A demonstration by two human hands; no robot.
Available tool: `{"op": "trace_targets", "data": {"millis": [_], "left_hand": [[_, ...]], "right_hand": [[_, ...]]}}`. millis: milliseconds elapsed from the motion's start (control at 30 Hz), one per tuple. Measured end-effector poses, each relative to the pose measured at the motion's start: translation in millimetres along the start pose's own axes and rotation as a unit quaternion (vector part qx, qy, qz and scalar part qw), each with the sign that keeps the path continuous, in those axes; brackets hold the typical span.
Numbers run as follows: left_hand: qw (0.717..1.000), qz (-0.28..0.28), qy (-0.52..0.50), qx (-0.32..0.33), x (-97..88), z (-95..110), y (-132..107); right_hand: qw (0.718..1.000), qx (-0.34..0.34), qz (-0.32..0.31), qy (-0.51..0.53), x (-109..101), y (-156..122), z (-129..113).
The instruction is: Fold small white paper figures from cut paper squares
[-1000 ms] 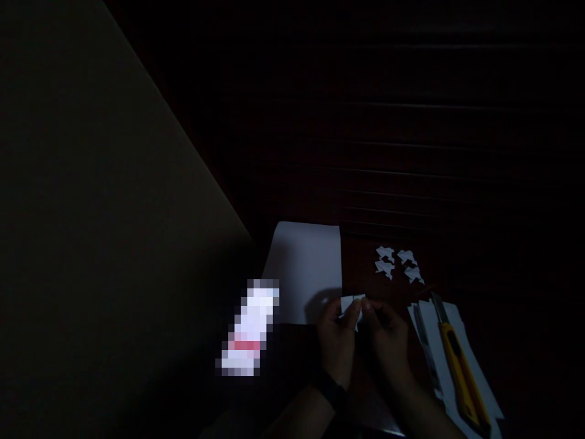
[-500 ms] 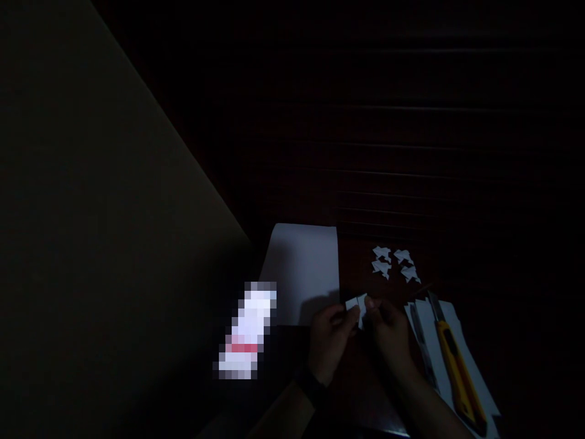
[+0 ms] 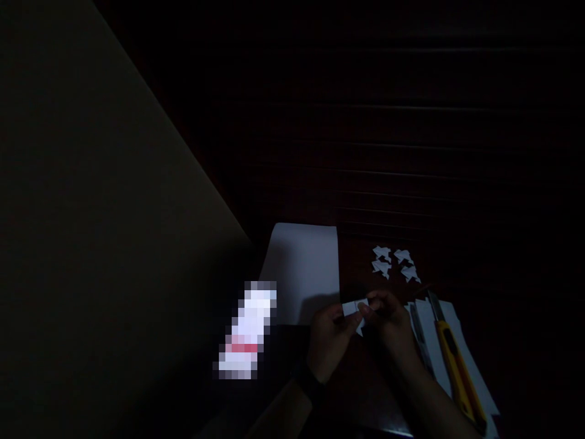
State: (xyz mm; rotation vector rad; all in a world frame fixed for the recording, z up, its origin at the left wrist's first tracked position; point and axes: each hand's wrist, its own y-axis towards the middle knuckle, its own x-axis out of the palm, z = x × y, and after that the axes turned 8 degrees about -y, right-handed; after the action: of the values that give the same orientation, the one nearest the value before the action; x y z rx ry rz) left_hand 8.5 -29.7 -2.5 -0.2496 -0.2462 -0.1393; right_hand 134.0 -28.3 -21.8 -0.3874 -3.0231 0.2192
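Observation:
The scene is very dark. My left hand [image 3: 329,341] and my right hand [image 3: 389,326] meet over a dark wooden table [image 3: 411,183], both pinching one small white piece of paper [image 3: 354,308] between their fingertips. A dark band sits on my left wrist. Several small folded white paper shapes [image 3: 395,263] lie on the table just beyond my right hand.
A white sheet [image 3: 304,268] lies beyond my left hand. To the right, a yellow utility knife [image 3: 457,366] and a metal ruler [image 3: 423,344] rest on another white sheet [image 3: 475,378]. A blurred white and red object [image 3: 247,332] lies at the left. A large dim surface [image 3: 91,244] fills the left side.
My right hand's fingers have shifted left over the small paper and the piece has turned slightly between my fingertips. The view has barely moved.

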Motion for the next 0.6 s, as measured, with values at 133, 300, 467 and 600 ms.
{"op": "trace_targets", "data": {"millis": [133,300,467,600], "left_hand": [[1.000,-0.020,-0.005,0.010,-2.9,1,1],[1.000,-0.025,0.004,0.002,-10.0,-2,4],[1.000,-0.026,0.001,0.010,-9.9,3,4],[1.000,-0.010,-0.022,0.014,-8.7,7,4]], "right_hand": [[0.999,0.016,-0.008,0.049,-3,0,0],[0.999,0.022,-0.039,0.012,-10,5,-4],[1.000,0.006,-0.003,0.019,-8,4,0],[0.999,0.014,-0.008,0.049,-1,0,3]]}}
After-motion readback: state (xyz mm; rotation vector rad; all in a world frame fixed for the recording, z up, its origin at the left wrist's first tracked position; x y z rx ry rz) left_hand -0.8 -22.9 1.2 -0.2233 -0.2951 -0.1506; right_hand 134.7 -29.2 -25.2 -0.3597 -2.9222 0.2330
